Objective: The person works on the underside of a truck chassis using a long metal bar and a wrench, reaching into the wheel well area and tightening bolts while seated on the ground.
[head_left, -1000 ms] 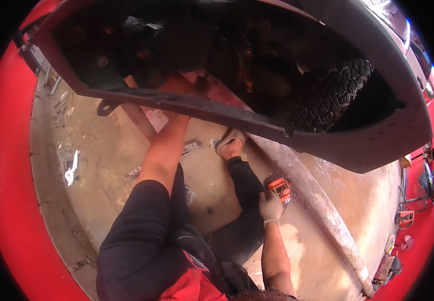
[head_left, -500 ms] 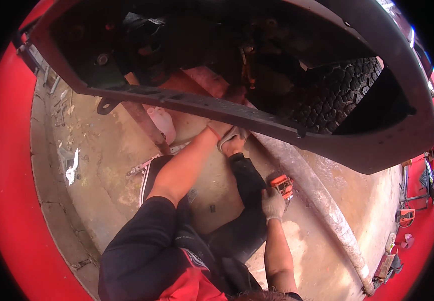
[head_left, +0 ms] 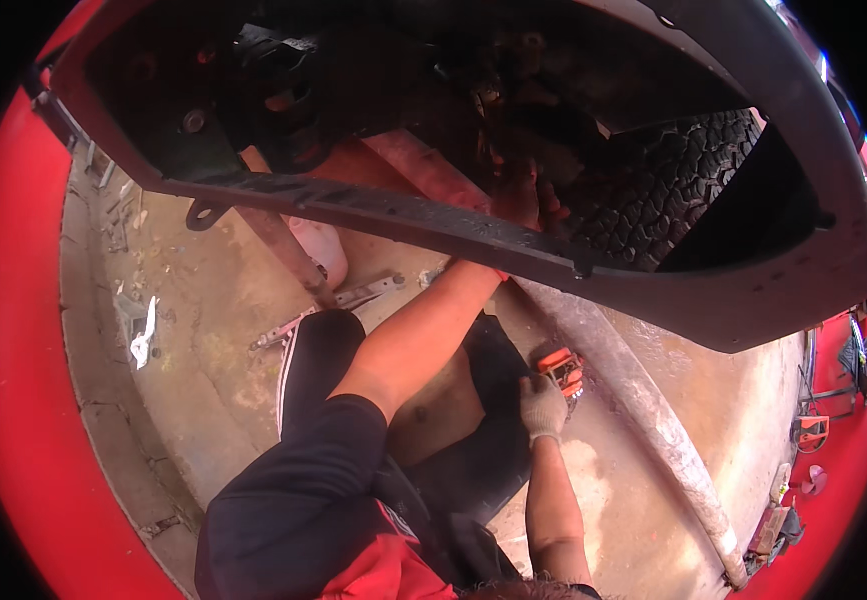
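My left forearm stretches up and passes behind the lower edge of a dark bumper frame (head_left: 403, 215). Beyond that edge my left hand (head_left: 518, 197) shows dimly in shadow, fingers apart, near hanging metal parts under the vehicle; I see nothing in it. Lower right, my right hand (head_left: 543, 408) in a pale work glove is closed on an orange-and-black tool (head_left: 561, 372) close to the floor. The tool's exact kind is unclear, and part of it is hidden by the hand.
A thick, worn pole (head_left: 643, 400) slants across the concrete floor to the right. A knobbly tyre (head_left: 678, 185) stands behind the frame. A pinkish jug (head_left: 321, 250) and a metal bar (head_left: 368, 292) lie left of centre. A white scrap (head_left: 143, 335) is farther left.
My left hand has moved up and forward from below the frame's edge, near my foot, into the shadow behind the frame. My right hand stays at the orange-and-black tool.
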Available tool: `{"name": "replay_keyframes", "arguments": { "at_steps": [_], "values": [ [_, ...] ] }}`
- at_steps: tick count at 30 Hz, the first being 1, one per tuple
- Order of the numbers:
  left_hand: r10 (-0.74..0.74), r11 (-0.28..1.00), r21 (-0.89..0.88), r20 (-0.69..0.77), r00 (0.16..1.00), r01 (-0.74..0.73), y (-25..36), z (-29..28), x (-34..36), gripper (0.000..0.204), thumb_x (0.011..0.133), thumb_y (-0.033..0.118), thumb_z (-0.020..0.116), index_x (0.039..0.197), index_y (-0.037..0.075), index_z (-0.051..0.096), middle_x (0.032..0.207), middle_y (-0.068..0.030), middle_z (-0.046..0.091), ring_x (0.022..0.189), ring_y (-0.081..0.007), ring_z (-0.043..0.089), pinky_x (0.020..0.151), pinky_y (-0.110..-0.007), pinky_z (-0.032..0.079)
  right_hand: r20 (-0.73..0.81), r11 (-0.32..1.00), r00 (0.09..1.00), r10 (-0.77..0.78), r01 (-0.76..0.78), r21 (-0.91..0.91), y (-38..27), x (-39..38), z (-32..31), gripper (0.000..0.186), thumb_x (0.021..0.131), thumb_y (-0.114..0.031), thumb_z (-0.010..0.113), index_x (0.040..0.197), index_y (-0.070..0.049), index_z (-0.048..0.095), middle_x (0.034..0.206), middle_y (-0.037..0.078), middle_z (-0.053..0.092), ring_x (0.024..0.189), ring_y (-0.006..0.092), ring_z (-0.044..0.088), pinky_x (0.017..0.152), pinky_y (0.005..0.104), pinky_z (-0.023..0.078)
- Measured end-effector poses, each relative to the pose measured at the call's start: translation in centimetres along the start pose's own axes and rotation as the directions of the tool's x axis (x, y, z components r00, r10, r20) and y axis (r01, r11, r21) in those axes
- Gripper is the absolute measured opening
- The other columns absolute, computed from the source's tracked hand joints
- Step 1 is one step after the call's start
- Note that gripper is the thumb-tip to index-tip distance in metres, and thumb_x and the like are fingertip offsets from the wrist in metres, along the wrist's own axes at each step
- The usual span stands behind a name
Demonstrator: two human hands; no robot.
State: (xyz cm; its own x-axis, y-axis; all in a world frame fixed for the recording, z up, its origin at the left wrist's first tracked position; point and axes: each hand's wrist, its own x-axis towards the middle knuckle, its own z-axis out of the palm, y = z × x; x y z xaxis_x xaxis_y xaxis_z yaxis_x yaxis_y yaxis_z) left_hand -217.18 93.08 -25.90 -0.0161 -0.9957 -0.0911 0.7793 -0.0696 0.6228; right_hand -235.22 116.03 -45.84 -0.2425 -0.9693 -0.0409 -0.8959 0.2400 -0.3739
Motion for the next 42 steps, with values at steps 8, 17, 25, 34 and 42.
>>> {"name": "replay_keyframes", "arguments": {
  "at_steps": [8, 17, 25, 34, 42],
  "values": [
    [-0.034, 0.966, -0.252, 0.120, 0.992, 0.064, 1.8, 3.3, -1.3, 0.020, 0.104, 0.036, 0.049, 0.096, 0.018, 0.052, 0.073, 0.0019, 0.050, 0.067, -0.0136, 0.055, 0.074, -0.041, 0.056, 0.018, 1.000, 1.000, -0.012, 0.012, 0.009, -0.3, 0.1, -0.4, 0.033, 0.091, -0.039, 0.065, 0.104, -0.009, 0.072, 0.103, 0.017, 0.070, 0.098, 0.0373, 0.066, 0.085, 0.0469, 0.052],
    [0.064, 0.997, -0.033, -0.058, 0.996, -0.066, -0.9, 2.3, 2.3, 0.022, 0.103, 0.034, 0.045, 0.093, 0.015, 0.046, 0.067, -0.0038, 0.047, 0.052, -0.0179, 0.050, 0.056, -0.042, 0.054, 0.019, 0.999, 1.000, -0.003, 0.002, 0.035, -0.5, -0.1, -0.7, 0.037, 0.093, -0.041, 0.062, 0.108, -0.008, 0.071, 0.106, 0.020, 0.070, 0.103, 0.0392, 0.066, 0.089, 0.0478, 0.051],
    [-0.020, 0.995, -0.093, 0.038, 0.999, 0.023, 1.6, 3.9, -2.0, 0.024, 0.103, 0.035, 0.047, 0.096, 0.012, 0.047, 0.066, -0.0053, 0.049, 0.056, -0.0200, 0.054, 0.062, -0.043, 0.057, 0.037, 1.000, 0.999, 0.009, -0.009, 0.005, -0.2, -0.1, -1.0, 0.034, 0.092, -0.037, 0.064, 0.108, -0.008, 0.071, 0.105, 0.018, 0.070, 0.100, 0.0376, 0.066, 0.087, 0.0472, 0.051],
    [-0.169, 0.986, -0.006, 0.036, 0.985, 0.169, 2.9, 0.8, -3.0, 0.025, 0.101, 0.036, 0.051, 0.099, 0.011, 0.048, 0.071, -0.0066, 0.053, 0.060, -0.0220, 0.058, 0.068, -0.045, 0.060, 0.019, 1.000, 1.000, 0.002, -0.002, 0.013, -0.5, -0.3, -0.2, 0.035, 0.092, -0.038, 0.064, 0.108, -0.008, 0.071, 0.106, 0.018, 0.070, 0.100, 0.0378, 0.066, 0.087, 0.0470, 0.051],
    [-0.104, 0.980, -0.141, 0.236, 0.966, 0.140, 4.6, 2.4, -3.2, 0.028, 0.104, 0.037, 0.051, 0.101, 0.009, 0.049, 0.075, -0.0109, 0.058, 0.063, -0.0274, 0.064, 0.068, -0.051, 0.061, 0.042, 0.999, 0.999, 0.029, -0.028, -0.023, -0.5, 0.3, -0.4, 0.037, 0.092, -0.039, 0.063, 0.110, -0.008, 0.071, 0.109, 0.018, 0.070, 0.103, 0.0377, 0.066, 0.090, 0.0467, 0.051]
  ]
}}
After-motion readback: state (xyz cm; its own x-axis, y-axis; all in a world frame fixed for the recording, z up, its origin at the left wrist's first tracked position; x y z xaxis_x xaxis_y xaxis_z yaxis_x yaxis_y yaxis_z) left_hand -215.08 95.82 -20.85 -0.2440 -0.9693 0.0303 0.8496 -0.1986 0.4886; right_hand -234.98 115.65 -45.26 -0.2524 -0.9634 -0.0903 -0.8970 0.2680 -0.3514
